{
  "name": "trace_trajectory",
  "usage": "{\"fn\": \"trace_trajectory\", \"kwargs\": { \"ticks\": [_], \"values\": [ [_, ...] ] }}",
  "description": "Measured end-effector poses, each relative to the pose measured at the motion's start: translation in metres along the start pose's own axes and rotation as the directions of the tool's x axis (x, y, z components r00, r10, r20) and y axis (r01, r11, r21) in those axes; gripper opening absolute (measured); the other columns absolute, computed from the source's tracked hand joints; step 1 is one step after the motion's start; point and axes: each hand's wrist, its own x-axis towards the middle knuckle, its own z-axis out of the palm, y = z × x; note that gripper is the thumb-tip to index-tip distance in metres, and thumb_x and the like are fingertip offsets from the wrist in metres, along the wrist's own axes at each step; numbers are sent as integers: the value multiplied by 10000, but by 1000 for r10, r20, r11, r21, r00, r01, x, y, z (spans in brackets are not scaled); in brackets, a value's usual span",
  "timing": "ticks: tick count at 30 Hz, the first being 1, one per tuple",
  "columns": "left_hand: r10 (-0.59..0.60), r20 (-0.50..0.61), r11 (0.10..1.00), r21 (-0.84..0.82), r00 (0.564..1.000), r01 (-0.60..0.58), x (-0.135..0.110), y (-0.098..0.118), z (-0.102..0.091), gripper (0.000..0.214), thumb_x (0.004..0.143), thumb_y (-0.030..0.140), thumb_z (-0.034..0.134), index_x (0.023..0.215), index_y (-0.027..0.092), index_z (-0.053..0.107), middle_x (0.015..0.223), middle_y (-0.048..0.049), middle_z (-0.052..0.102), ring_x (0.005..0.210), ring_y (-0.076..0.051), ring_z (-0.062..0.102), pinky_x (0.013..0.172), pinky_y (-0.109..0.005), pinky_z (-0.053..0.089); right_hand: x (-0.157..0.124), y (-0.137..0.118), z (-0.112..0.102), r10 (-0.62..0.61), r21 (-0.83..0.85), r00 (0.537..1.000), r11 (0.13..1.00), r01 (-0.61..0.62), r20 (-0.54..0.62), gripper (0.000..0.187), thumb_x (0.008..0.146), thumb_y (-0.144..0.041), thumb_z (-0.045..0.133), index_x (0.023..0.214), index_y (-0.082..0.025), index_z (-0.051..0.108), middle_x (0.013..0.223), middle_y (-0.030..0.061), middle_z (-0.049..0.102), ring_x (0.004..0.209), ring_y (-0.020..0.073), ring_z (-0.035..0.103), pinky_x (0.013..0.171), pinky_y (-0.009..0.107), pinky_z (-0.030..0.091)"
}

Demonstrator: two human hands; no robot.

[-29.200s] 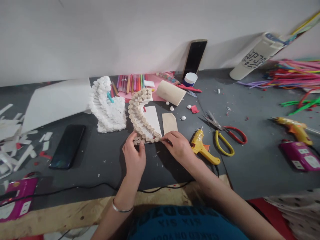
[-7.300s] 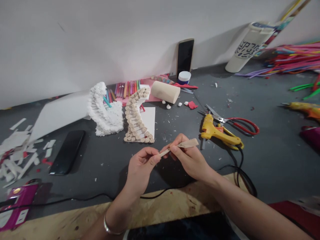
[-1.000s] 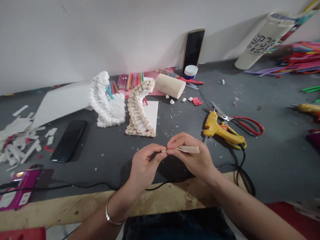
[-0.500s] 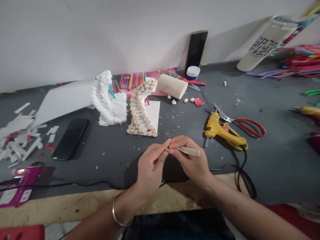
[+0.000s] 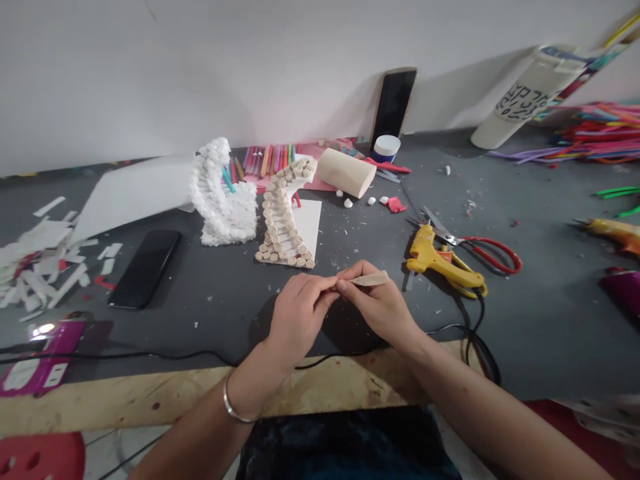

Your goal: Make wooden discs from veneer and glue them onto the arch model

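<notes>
- Just below the center of the frame, a narrow beige paper-like strip (image 5: 373, 279) sits between your two hands, its free end pointing right.
- Your right hand (image 5: 377, 303) grips the strip in a narrow pinch, thumb pressed toward the fingers.
- Your left hand (image 5: 303, 300), a shiny silver bangle (image 5: 229, 404) at its wrist, meets the right at the fingertips, pinching the strip's inner end, which the fingers mostly hide.
- Near your hands, above and slightly left, lies a curved piece lined with small beige rolls (image 5: 279, 217), a white rectangular card (image 5: 311, 220) beside it.
- Farther left is a curved piece covered in fluffy white bits (image 5: 223, 200); above center, a thick beige cylinder (image 5: 346, 172) lies on its side.
- Right of center, a yellow glue gun (image 5: 423, 250) partly overlaps metal scissors with red and yellow handles (image 5: 495, 255).
- At left, a black smartphone (image 5: 145, 269) lies near scattered white scraps (image 5: 43, 267) on the dark gray tabletop (image 5: 225, 320).
- At upper right stands a white printed tumbler (image 5: 525, 100).
</notes>
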Motion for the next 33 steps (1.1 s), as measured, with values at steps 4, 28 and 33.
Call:
{"fn": "trace_trajectory", "kwargs": {
  "ticks": [4, 28, 33],
  "values": [
    [-12, -19, 995, 99, 1000, 14, 3, 1, -2, 92, 911, 246, 595, 874, 202, 667, 821, -14, 718, 787, -164, 621, 740, -315, 432, 0, 2, -2, 48, -19, 999, 999, -48, -10, 235, 800, -418, 692, 780, -193, 627, 775, 20, 668, 719, 148, 589, 657, 274, 430],
    [77, 92, 992, 92, 993, -85, 12, -8, -9, 97, 910, 211, 573, 874, 187, 660, 829, -48, 687, 823, -191, 632, 759, -329, 508, 6, 2, -6, 164, 22, 986, 986, -164, 12, 269, 727, -432, 750, 750, -179, 661, 752, 14, 701, 662, 136, 564, 615, 253, 397],
    [49, -23, 998, 40, 999, -48, 16, -4, -19, 64, 892, 225, 610, 875, 202, 667, 844, -36, 707, 816, -165, 663, 741, -289, 530, 8, -3, -6, 182, 195, 976, 960, -202, 117, 302, 730, -464, 757, 815, -176, 721, 711, 19, 696, 670, 136, 597, 663, 262, 446]
  ]
}}
